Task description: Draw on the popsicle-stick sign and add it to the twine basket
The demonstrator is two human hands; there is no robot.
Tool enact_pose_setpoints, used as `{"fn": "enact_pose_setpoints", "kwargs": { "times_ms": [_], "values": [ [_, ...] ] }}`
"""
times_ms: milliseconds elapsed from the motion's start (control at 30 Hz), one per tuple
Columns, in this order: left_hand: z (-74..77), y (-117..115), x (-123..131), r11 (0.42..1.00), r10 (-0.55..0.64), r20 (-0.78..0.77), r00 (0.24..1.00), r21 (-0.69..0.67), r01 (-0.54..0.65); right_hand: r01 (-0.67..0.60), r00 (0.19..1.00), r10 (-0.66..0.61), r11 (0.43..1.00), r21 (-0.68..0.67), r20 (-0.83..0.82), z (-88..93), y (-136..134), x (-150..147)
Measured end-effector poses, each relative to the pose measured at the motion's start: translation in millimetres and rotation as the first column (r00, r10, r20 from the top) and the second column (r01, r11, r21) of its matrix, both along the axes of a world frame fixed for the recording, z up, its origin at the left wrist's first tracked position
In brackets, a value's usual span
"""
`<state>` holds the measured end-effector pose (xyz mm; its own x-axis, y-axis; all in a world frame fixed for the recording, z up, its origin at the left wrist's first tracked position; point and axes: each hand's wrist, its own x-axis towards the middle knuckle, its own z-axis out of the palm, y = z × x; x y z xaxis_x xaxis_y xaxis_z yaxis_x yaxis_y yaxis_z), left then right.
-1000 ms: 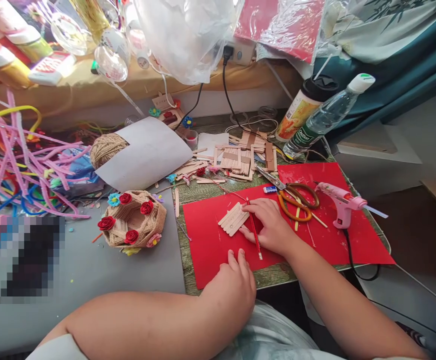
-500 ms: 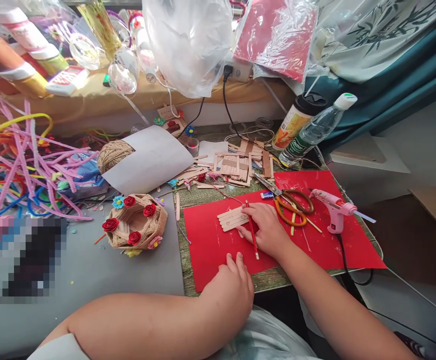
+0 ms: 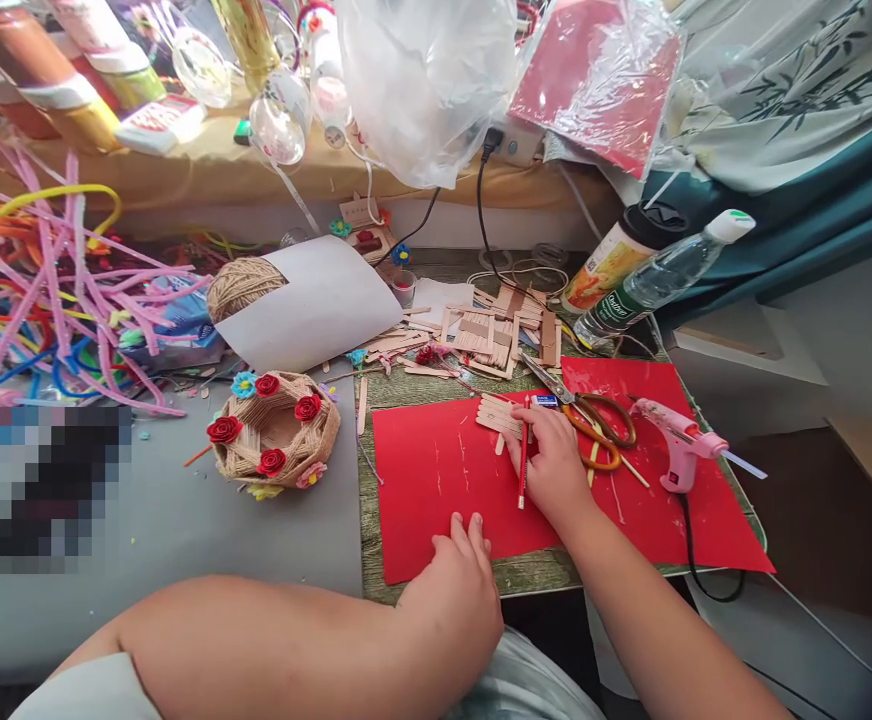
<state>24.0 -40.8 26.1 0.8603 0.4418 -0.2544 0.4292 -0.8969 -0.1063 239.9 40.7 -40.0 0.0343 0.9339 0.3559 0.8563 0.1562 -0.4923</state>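
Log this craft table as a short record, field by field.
Right hand: holds a red pencil, close to the craft-stick panel
Left hand: at the near edge of the red paper; palm hidden
Tools: scissors, blades reaching past the paper; pink glue gun on its right side
Decorated piece: twine basket with red roses, on the gray surface
Drinks: clear plastic bottle beside a black-lidded cup

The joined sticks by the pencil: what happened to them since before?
The joined sticks moved forward and rightward, to the far edge of the red paper, with the right hand, which keeps hold of the pencil. The left hand, scissors and glue gun stayed put.
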Motion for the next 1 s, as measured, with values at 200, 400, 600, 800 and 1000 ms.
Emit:
{"fn": "enact_pose_setpoints", "kwargs": {
  "times_ms": [200,400,600,800,1000],
  "values": [
    [1.1,1.6,1.2,1.0,0.02,0.009,1.0,-0.003,-0.02,0.022,0.997,-0.022,1.0,-0.001,-0.071,0.0,1.8,0.5],
    [8.1,6.4,-0.2,1.0,-0.023,0.011,1.0,-0.008,0.023,0.035,0.989,-0.028,0.998,0.045,-0.145,12.7,-1.6,0.2],
    [9.1,7.6,0.7,0.999,-0.034,-0.003,0.999,-0.014,0.034,-0.215,0.911,0.17,0.973,-0.08,-0.377,44.7,-22.2,-20.7],
    [10.7,7.7,0.2,0.995,-0.068,0.016,0.998,-0.078,0.069,-0.444,0.615,-0.064,0.796,-0.412,-0.786,50.2,-10.6,-80.9],
    [21.6,15.6,2.1,0.981,-0.068,-0.024,0.997,-0.186,0.062,-0.435,0.676,-0.002,0.806,-0.401,-0.737,32.5,-0.6,-102.4]
  ]
}}
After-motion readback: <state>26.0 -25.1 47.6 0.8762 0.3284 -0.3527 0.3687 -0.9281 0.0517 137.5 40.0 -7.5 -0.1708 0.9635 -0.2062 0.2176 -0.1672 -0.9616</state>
